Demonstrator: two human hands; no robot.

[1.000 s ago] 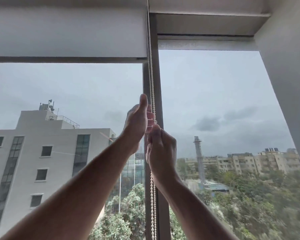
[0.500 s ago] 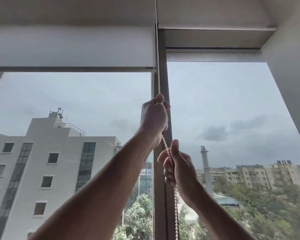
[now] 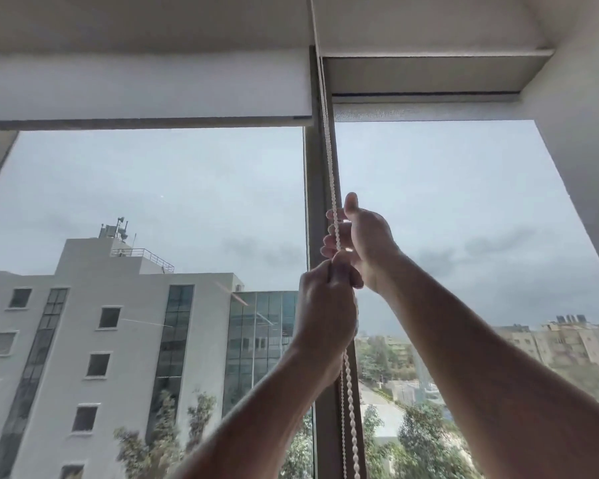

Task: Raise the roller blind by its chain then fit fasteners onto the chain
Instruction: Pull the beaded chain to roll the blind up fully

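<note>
The left hand (image 3: 325, 312) is fisted round the white beaded chain (image 3: 331, 167); just above it, the right hand (image 3: 358, 240) curls loosely about the same strand, seemingly gripping; behind, the chain hangs along the grey mullion (image 3: 317, 188); the smooth pale roller blind (image 3: 146, 86) sits raised near the top.

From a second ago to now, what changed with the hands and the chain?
The hands swapped places on the bead chain. The left hand, uppermost half a second ago, has pulled down and still grips the chain. The right hand let go below, moved up above the left, and now has its fingers loosely curling around the chain. The roller blind still hangs near the top of the window.
</note>
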